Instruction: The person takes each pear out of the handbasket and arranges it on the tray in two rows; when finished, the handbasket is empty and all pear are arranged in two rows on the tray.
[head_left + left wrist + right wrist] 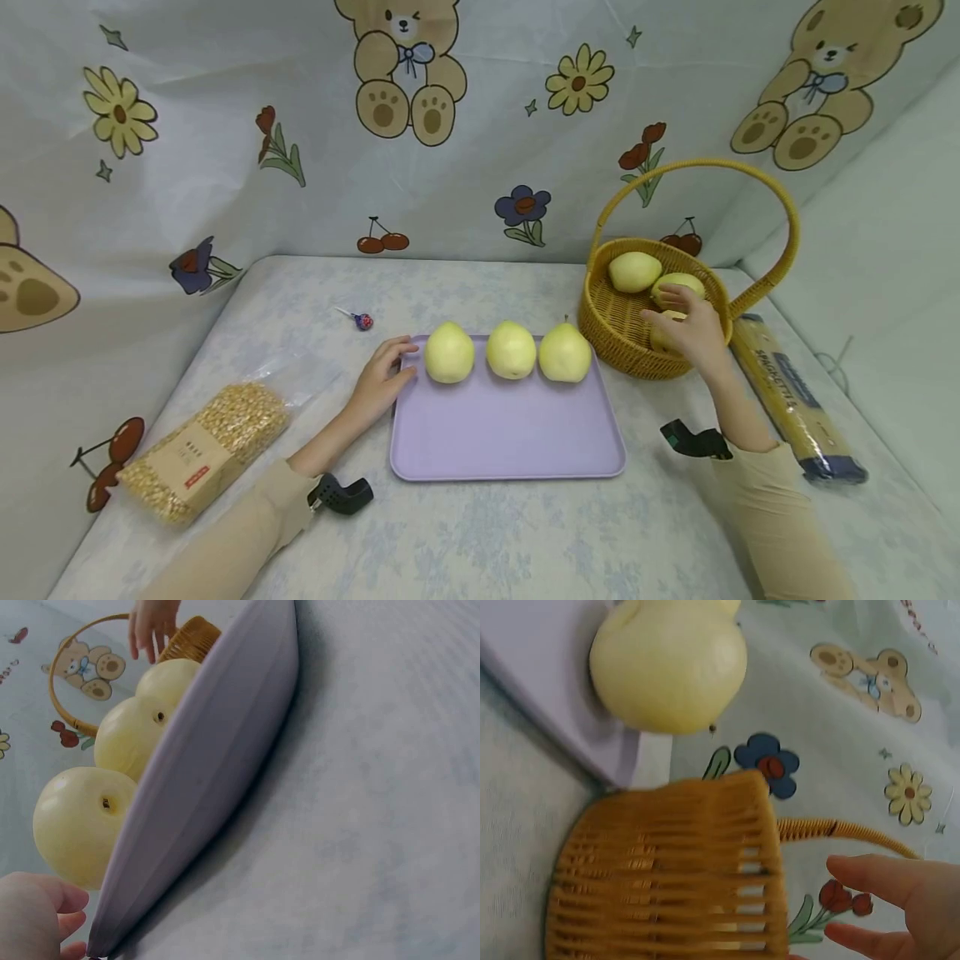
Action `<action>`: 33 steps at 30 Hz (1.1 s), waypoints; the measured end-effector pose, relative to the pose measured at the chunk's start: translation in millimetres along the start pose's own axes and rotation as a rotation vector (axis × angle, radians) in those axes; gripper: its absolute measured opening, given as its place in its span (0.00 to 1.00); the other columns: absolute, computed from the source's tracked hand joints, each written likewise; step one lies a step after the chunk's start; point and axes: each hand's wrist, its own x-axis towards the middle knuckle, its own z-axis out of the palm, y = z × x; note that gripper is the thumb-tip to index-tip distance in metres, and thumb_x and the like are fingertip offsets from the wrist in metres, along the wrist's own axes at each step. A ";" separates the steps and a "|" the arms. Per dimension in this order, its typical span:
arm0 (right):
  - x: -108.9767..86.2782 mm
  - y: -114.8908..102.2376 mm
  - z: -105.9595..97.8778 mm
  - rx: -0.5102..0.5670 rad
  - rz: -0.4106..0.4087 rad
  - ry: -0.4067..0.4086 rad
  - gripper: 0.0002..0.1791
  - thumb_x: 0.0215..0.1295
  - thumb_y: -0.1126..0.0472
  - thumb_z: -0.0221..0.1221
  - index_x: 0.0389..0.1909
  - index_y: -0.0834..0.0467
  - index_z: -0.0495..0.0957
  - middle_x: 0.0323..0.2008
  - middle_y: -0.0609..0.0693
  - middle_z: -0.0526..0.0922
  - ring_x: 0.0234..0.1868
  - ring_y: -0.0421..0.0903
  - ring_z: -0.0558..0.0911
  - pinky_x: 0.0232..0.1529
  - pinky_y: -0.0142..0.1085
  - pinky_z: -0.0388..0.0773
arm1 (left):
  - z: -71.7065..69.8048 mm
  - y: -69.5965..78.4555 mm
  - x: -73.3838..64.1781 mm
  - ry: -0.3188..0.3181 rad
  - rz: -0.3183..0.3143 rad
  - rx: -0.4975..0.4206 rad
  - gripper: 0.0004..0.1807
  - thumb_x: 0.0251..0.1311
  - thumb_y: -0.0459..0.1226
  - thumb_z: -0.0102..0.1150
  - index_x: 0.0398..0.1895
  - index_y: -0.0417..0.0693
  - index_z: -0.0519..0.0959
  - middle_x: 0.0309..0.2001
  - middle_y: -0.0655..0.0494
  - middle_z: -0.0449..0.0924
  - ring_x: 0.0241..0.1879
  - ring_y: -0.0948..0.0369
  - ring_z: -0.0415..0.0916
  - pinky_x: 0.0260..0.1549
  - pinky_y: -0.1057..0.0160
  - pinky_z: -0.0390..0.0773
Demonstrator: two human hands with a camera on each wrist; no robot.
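Three pale yellow pears stand in a row along the far side of a lilac tray [510, 433]: a left pear [449, 353], a middle pear [512, 350] and a right pear [566, 352] with its stem up. My left hand [381, 379] rests at the tray's left rim near the far corner, fingers loosely bent, beside the left pear. Over the wicker basket [618, 342] my right hand [693, 329] hovers with fingers apart. Inside are a back pear [634, 272], another pear [678, 286] and a front pear [663, 332], the last two partly hidden by the hand.
A clear bag of corn kernels [217, 442] lies on the left of the table. Behind the tray's left corner is a lollipop [363, 321]. A spaghetti pack [795, 400] lies right of the basket, whose tall handle [787, 217] arches above it.
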 end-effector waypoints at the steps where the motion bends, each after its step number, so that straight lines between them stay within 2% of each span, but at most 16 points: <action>1: 3.1 6.6 -4.2 -0.012 0.023 -0.006 0.38 0.66 0.50 0.57 0.69 0.66 0.57 0.65 0.73 0.63 0.65 0.70 0.63 0.62 0.62 0.66 | -0.1 0.5 0.0 0.000 0.001 0.001 0.19 0.63 0.28 0.52 0.57 0.28 0.71 0.67 0.34 0.60 0.67 0.42 0.61 0.68 0.45 0.64; 7: 15.5 42.9 -18.5 -0.121 0.097 -0.067 0.43 0.63 0.51 0.61 0.69 0.70 0.54 0.67 0.76 0.55 0.67 0.74 0.55 0.63 0.67 0.58 | 1.1 2.7 0.8 -0.002 0.006 0.003 0.19 0.62 0.28 0.52 0.56 0.28 0.71 0.67 0.34 0.61 0.67 0.42 0.61 0.68 0.45 0.64; 12: 20.1 54.1 -16.1 -0.253 0.057 -0.086 0.44 0.58 0.53 0.64 0.68 0.71 0.56 0.65 0.77 0.57 0.64 0.76 0.56 0.60 0.71 0.55 | 0.6 4.8 1.1 -0.006 -0.005 0.014 0.19 0.62 0.28 0.52 0.56 0.28 0.71 0.67 0.34 0.60 0.67 0.42 0.61 0.68 0.45 0.63; 15: 20.8 55.0 -12.5 -0.291 -0.001 -0.064 0.42 0.55 0.56 0.66 0.65 0.74 0.60 0.60 0.79 0.63 0.61 0.76 0.62 0.58 0.70 0.60 | 0.2 4.1 0.9 -0.004 -0.012 0.020 0.19 0.62 0.27 0.52 0.56 0.28 0.71 0.67 0.35 0.61 0.67 0.42 0.61 0.68 0.45 0.64; 18: 20.5 53.4 -10.0 -0.324 -0.025 -0.071 0.41 0.55 0.55 0.67 0.63 0.75 0.62 0.57 0.79 0.67 0.56 0.74 0.67 0.54 0.67 0.66 | 0.7 0.5 1.8 -0.005 -0.013 0.022 0.19 0.62 0.27 0.52 0.56 0.28 0.71 0.67 0.34 0.60 0.67 0.42 0.60 0.67 0.44 0.63; 21: 20.3 51.7 -9.3 -0.348 -0.018 -0.085 0.43 0.55 0.53 0.67 0.63 0.75 0.60 0.56 0.79 0.67 0.54 0.74 0.69 0.52 0.65 0.69 | 3.4 -13.5 6.4 0.001 -0.010 0.010 0.19 0.63 0.29 0.52 0.57 0.30 0.71 0.68 0.36 0.60 0.68 0.43 0.59 0.68 0.45 0.62; 26: 22.1 50.7 -5.5 -0.338 0.013 -0.055 0.43 0.55 0.51 0.66 0.65 0.72 0.61 0.58 0.77 0.67 0.56 0.73 0.69 0.53 0.65 0.68 | 6.5 -35.4 12.7 0.019 0.002 0.020 0.19 0.63 0.31 0.54 0.57 0.36 0.72 0.68 0.42 0.61 0.69 0.46 0.60 0.69 0.47 0.63; 29: 21.3 48.9 -4.0 -0.285 0.042 -0.020 0.42 0.56 0.52 0.66 0.65 0.71 0.61 0.60 0.77 0.66 0.57 0.73 0.68 0.53 0.65 0.69 | 6.2 -38.2 13.3 0.025 0.007 0.030 0.18 0.63 0.31 0.54 0.56 0.38 0.73 0.68 0.44 0.62 0.68 0.48 0.60 0.68 0.48 0.64; 33: 16.1 42.9 -5.6 -0.158 0.072 0.057 0.41 0.57 0.55 0.64 0.67 0.69 0.59 0.62 0.76 0.64 0.59 0.72 0.67 0.54 0.64 0.70 | 6.5 -38.0 13.5 0.023 0.011 0.029 0.18 0.63 0.31 0.55 0.56 0.38 0.73 0.68 0.44 0.63 0.68 0.48 0.61 0.68 0.49 0.64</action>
